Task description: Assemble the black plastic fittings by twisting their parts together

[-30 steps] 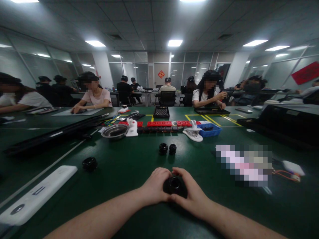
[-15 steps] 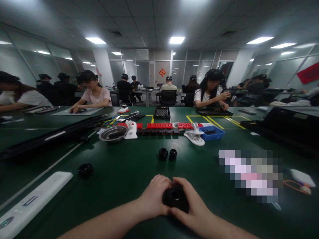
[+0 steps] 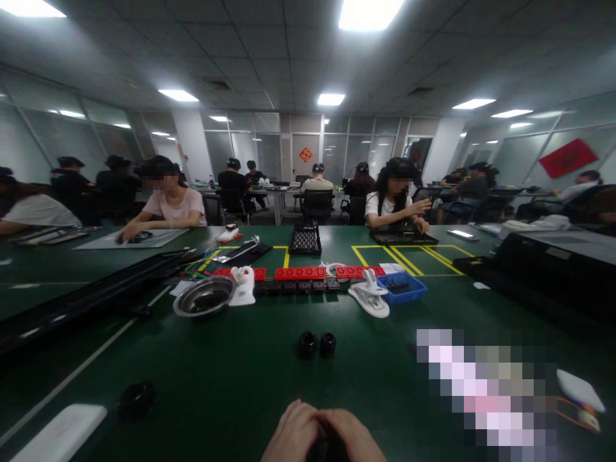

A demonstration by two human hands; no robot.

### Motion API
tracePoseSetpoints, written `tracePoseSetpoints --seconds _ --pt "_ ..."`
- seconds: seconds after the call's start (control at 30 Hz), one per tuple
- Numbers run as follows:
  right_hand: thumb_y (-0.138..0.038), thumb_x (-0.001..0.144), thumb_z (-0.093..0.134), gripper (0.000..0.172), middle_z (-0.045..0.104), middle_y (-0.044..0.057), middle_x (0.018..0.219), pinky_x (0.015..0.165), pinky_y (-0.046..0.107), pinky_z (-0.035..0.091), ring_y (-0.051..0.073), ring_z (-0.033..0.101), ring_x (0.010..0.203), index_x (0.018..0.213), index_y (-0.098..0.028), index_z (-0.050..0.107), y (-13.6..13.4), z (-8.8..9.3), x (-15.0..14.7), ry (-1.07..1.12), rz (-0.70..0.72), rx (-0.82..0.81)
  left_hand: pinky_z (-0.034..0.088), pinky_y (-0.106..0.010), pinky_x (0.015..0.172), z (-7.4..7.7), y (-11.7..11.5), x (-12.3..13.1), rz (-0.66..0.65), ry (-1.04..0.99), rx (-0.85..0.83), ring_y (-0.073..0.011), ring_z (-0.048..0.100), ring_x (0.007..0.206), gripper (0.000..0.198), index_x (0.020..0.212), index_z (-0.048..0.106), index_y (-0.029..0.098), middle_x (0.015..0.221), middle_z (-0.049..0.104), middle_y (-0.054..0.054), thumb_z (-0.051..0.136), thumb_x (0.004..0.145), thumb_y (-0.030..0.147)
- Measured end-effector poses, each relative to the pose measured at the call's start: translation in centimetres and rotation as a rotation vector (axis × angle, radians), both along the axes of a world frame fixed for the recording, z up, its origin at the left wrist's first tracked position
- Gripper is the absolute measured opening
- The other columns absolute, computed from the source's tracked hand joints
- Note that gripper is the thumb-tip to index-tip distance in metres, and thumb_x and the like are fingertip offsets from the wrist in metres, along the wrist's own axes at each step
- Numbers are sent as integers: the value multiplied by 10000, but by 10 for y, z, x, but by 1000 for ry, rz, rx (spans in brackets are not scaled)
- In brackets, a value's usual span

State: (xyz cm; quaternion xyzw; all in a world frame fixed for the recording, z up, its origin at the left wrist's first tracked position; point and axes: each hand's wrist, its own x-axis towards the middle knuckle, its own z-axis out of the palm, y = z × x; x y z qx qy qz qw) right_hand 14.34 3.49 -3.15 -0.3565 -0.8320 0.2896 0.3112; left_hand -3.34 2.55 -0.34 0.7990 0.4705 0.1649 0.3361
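Cupping together around a black rounded hollow piece (image 3: 328,450) on the near side of the larger squat glossy black ring (image 3: 307,347) on the green surface (image 3: 216,378), the left hand (image 3: 291,433) and right hand (image 3: 352,434) now hide the round opening that half a second ago showed in its top.

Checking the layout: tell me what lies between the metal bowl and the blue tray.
In the head view: a white piece, red strips, black blocks in front, and a white clip.
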Motion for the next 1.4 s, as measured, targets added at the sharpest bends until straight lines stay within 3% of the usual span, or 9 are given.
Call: tracePoseSetpoints --seconds 0.1,0.23,0.4,0.57,0.7,0.77,0.97,1.17,1.4 --pt "-246 742 519 330 612 77 958 752 358 491 238 579 868 1071 -270 496 4 -7 -3 -6 -17 35 267 -412 960 -6 2 1 -13 3 73 -212 495 938 138 809 540 209 966 567 -43 528 739 327" --pt "-257 664 580 431 568 88 963 753 347 479 231 549 863 1072 -204 452 -17 19 -5 42 22 68 362 -365 857 -5 -4 3 49 -4 197 -223 481 880 378 810 534 193 918 538 -33 708 492 296" --pt "-123 666 488 571 476 111 1166 918 398 378 233 465 1065 1208 -183 319 -39 40 -7 60 49 126 383 -341 824 3 -16 3 84 -7 240 -227 462 921 474 938 526 177 969 520 -45 698 511 287" --pt "-242 628 627 628 443 138 1167 929 451 347 280 427 1087 1182 -152 346 -39 33 -13 13 -138 146 382 -335 835 3 -20 1 58 16 304 -225 469 945 378 890 550 170 1000 525 -53 681 563 305" --pt "-226 668 593 453 518 88 1012 857 405 421 232 518 950 1080 -174 413 -41 29 -21 87 -244 104 390 -335 835 1 -22 0 65 7 349 -223 478 939 386 910 552 169 993 533 -51 678 564 285" --pt "-171 704 522 417 516 89 1043 882 405 406 222 510 985 1102 -180 397 -44 29 -22 113 -221 104 392 -339 840 2 -23 0 63 10 348 -224 478 944 418 948 548 174 997 535 -48 676 558 252" --pt "-141 655 534 582 437 114 1184 950 442 325 251 413 1109 1197 -174 323 -46 31 -19 72 -152 170 375 -346 864 3 -24 -1 59 17 349 -230 462 976 370 911 573 172 1015 529 -51 668 560 245" --pt "-217 643 611 497 498 77 959 827 403 424 229 503 914 1089 -159 401 -40 32 -21 69 -295 134 375 -346 850 1 -20 0 59 16 351 -222 472 945 317 868 585 177 992 536 -42 662 584 294" --pt "-64 655 474 561 462 87 1138 945 377 348 201 450 1063 1182 -180 321 -41 28 -18 127 -92 110 364 -343 860 1 -20 -1 58 9 351 -223 460 968 379 968 563 175 1000 539 -48 633 598 223"
